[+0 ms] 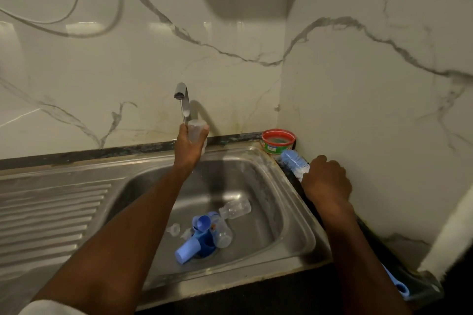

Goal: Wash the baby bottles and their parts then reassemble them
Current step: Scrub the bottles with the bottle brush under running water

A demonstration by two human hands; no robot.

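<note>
Head view, steel sink (294, 212) with ribbed drainboard (51, 212) at left, marble-patterned wall behind.

Left hand (188, 147): raised under the tap (182, 94), fingers wrapped round a clear bottle (195, 132) held upright, water streaming down beside its mouth.

Right hand (326, 180): on the dark counter at the sink's right rim, fingers curled over the handle of a bottle brush (293, 161); blue-and-white bristle head points toward the back corner.

Basin contents, near the drain: second clear bottle (235, 208) lying on its side; third clear bottle (222, 233) beside it, printed marks too small to read; light blue cap (185, 250) on its side; darker blue collars and lid (203, 222) piled together; clear teat (174, 228) just left of the pile.

Back corner: red-rimmed tub (279, 142), green label, wording illegible.

Front right counter edge: blue handle end (401, 289), partly hidden.
</note>
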